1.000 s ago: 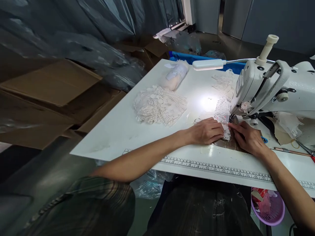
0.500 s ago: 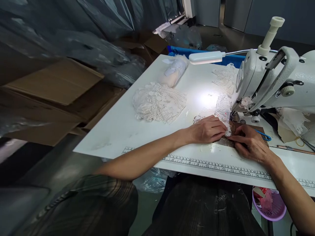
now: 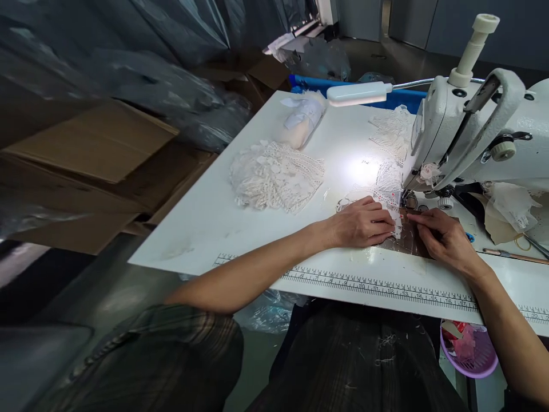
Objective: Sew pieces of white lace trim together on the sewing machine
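Note:
A piece of white lace trim lies at the sewing machine's needle area, over a brown plate. My left hand rests on the lace, its curled fingers closed on the edge near the presser foot. Just to the right, my right hand hovers low over the brown plate. Its index finger stretches toward the lace, the other fingers are loosely bent, and nothing shows in it. More lace runs behind the presser foot. Part of the lace is hidden under my left hand.
The white sewing machine stands at the right, with a lamp beside it. A lace bundle and a wrapped roll lie left of the needle. Printed ruler marks line the front edge. Below hangs a purple basket; cardboard boxes stand left.
My right hand has moved away from the lace edge and slightly up, its index finger now straighter. A blue tool beside it is now mostly covered. My left hand stays on the lace.

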A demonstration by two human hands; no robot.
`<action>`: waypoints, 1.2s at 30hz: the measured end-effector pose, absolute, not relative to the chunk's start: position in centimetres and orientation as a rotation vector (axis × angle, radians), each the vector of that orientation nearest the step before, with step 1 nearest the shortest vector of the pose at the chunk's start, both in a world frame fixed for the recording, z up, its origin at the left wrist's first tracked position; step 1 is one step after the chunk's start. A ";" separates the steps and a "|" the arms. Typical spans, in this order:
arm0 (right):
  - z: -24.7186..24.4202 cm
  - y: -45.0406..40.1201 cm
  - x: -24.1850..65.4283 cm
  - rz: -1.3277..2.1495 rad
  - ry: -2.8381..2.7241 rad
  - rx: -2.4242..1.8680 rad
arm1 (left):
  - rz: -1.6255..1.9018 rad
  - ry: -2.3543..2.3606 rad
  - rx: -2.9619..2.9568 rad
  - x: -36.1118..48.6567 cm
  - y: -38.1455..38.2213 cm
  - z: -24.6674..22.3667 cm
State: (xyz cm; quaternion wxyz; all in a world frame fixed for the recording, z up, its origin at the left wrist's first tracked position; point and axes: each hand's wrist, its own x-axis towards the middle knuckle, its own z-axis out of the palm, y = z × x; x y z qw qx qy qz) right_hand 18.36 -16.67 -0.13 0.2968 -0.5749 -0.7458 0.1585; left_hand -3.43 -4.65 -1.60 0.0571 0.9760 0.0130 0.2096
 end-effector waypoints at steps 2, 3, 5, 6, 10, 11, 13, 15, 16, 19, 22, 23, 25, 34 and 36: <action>-0.3 -16.7 18.2 0.376 -2.000 -1.546 | 0.693 0.018 2.978 -3.5 -4.6 -1.7; -0.5 -16.8 18.1 0.354 -2.028 -1.549 | 0.718 0.010 2.983 -3.5 -4.6 -1.8; -0.7 -16.9 18.0 0.305 -2.083 -1.563 | 0.735 0.011 2.990 -3.5 -4.7 -1.8; -0.9 -16.9 17.9 0.281 -2.105 -1.573 | 0.727 0.020 2.996 -3.5 -4.7 -1.8; -1.2 -17.0 17.8 0.214 -2.158 -1.605 | 0.689 0.049 3.047 -3.4 -4.9 -1.7; -1.3 -17.0 17.8 0.204 -2.162 -1.610 | 0.693 0.046 3.056 -3.4 -4.9 -1.7; -1.3 -17.0 17.8 0.191 -2.162 -1.615 | 0.717 0.029 3.065 -3.4 -4.9 -1.7; -1.2 -17.0 17.8 0.196 -2.153 -1.606 | 0.767 0.005 3.075 -3.4 -4.9 -1.8; -1.1 -17.1 17.8 0.205 -2.153 -1.587 | 0.794 -0.009 3.083 -3.5 -4.9 -1.8; -0.8 -17.2 17.9 0.239 -2.203 -1.496 | 0.824 -0.034 3.103 -3.5 -4.9 -1.8; -0.9 -17.4 17.8 0.211 -2.261 -1.468 | 0.743 0.004 3.095 -3.4 -5.0 -1.7; -1.0 -17.4 17.7 0.191 -2.265 -1.475 | 0.711 0.021 3.087 -3.4 -5.0 -1.7; -1.2 -17.4 17.6 0.159 -2.266 -1.489 | 0.677 0.049 3.072 -3.4 -5.1 -1.6; -1.0 -17.4 17.7 0.103 -2.291 -1.472 | 0.904 0.176 3.119 -3.7 -4.9 -1.4; -0.9 -17.4 17.8 0.070 -2.302 -1.462 | 0.856 0.098 3.139 -3.8 -4.7 -1.5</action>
